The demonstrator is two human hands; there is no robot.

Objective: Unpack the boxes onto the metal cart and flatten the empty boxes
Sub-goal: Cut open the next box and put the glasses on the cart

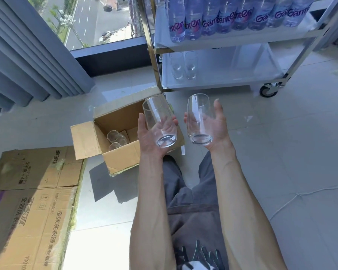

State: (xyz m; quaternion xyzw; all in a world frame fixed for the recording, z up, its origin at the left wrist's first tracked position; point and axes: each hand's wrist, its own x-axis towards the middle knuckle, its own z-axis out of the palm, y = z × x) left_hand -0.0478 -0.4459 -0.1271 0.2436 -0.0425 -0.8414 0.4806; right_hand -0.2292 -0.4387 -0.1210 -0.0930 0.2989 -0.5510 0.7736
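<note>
Pale glossy floor tiles (281, 152) cover the room and catch bright daylight, with a hard glare patch low on the left. A floor-to-ceiling window (98, 22) at the top left looks steeply down on a road (86, 20) with cars and a row of trees. A dark sill (113, 59) runs along its base. Grey-blue pleated curtains (23, 55) hang at the left of the window. A thin white cord (300, 193) lies across the tiles at the right.
</note>
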